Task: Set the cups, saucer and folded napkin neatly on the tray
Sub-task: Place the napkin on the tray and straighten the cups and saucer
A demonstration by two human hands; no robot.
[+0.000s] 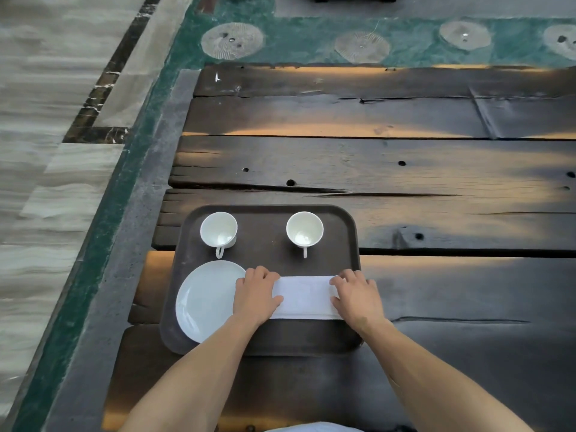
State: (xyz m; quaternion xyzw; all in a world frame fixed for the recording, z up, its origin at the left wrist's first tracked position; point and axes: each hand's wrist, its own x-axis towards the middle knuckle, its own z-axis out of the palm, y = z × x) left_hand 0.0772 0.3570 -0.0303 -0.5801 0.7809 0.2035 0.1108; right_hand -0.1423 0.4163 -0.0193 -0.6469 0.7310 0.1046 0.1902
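Observation:
A dark brown tray (268, 222) lies on a dark plank table. Two empty white cups stand upright along its far side, one at the left (218, 229) and one at the right (304, 229), both handles pointing toward me. A white saucer (205, 300) sits at the tray's near left. To the right of it lies a folded white napkin (305, 296). My left hand (257, 293) rests flat on the napkin's left end, partly over the saucer's edge. My right hand (357, 296) presses the napkin's right end near the tray's right rim.
The plank table (405, 163) stretches away to the far side and to the right, with cracks and holes in the wood. Its left edge drops to a green floor strip (103, 232) and pale tiles (40, 151).

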